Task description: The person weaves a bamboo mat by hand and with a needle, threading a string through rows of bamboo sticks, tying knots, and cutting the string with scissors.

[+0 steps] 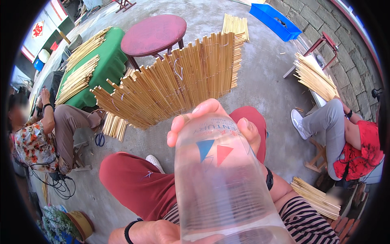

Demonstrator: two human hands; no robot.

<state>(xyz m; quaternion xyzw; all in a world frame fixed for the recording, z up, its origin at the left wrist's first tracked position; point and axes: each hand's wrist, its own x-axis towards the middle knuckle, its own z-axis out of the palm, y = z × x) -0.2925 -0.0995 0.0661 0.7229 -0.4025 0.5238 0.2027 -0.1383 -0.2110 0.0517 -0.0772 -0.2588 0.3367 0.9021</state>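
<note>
Grey concrete ground [272, 89] spreads under all of us, and across it stands a wide mat of tied sticks [174, 77], fanned in a curve before the seated person's red-trousered knees. Behind it is the desk under green cloth [111, 53], carrying loose sticks [77, 81]. One co-worker in a flowered shirt [36, 140] sits off to the left, another in a red top [357, 146] to the right. A round red-topped table [154, 34] stands just past the mat, and farther off lies a blue tray [276, 22]. Closer in, a clear container [227, 191] with blue and red triangles is held up over the lap, well above the ground. The right hand [221, 110] is curled around its far end, fingers [206, 108] spread to its width and pressed on both sides. The left hand [162, 232] is at the near end, its fingers passing behind the plastic; I can't tell how far they close. Smallest, the dark-handled scissors [100, 139] lie on the ground at the left.
</note>
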